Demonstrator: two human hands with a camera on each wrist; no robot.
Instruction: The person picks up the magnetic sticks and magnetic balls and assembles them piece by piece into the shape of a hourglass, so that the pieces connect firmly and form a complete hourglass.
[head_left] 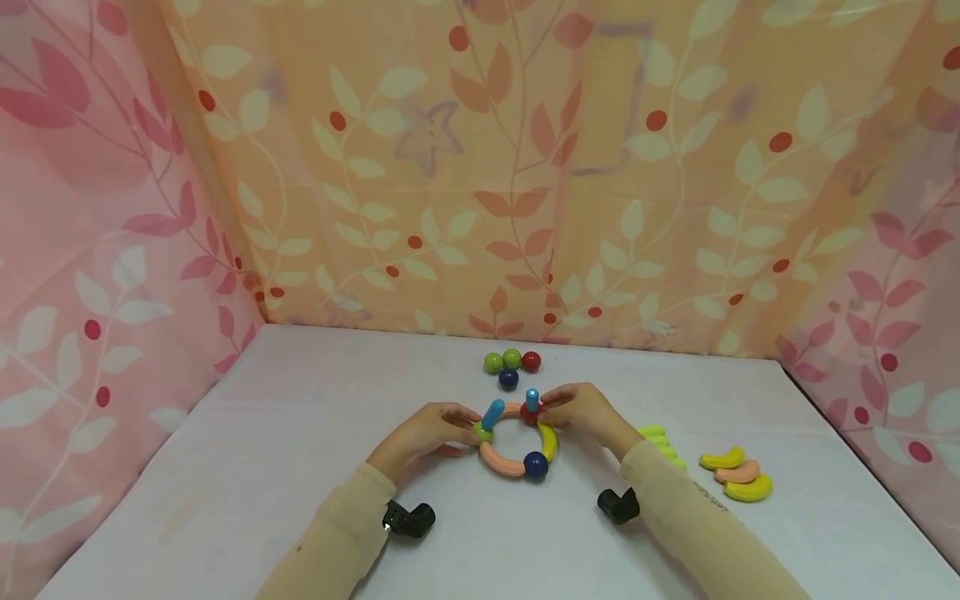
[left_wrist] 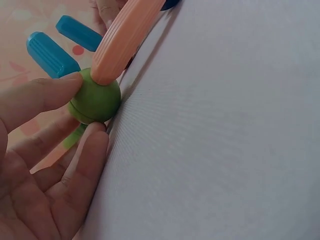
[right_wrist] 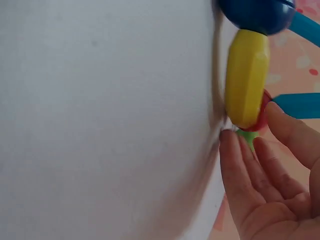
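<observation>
The toy ring (head_left: 501, 462) sits on the tabletop (head_left: 225, 467) w/ 2 blue sticks (head_left: 492, 413) poking up. L hand (head_left: 429, 435) pinches its green ball (left_wrist: 97, 102), R hand (head_left: 587, 414) its red ball (head_left: 529, 414). If one pulls harder, a part could prob. pop off & the ring'd come apart.

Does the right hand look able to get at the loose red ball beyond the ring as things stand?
Probably yes: nothing visible stands between the right hand and the loose red ball, though it would likely have to let go of the ball-and-stick ring first.
</observation>
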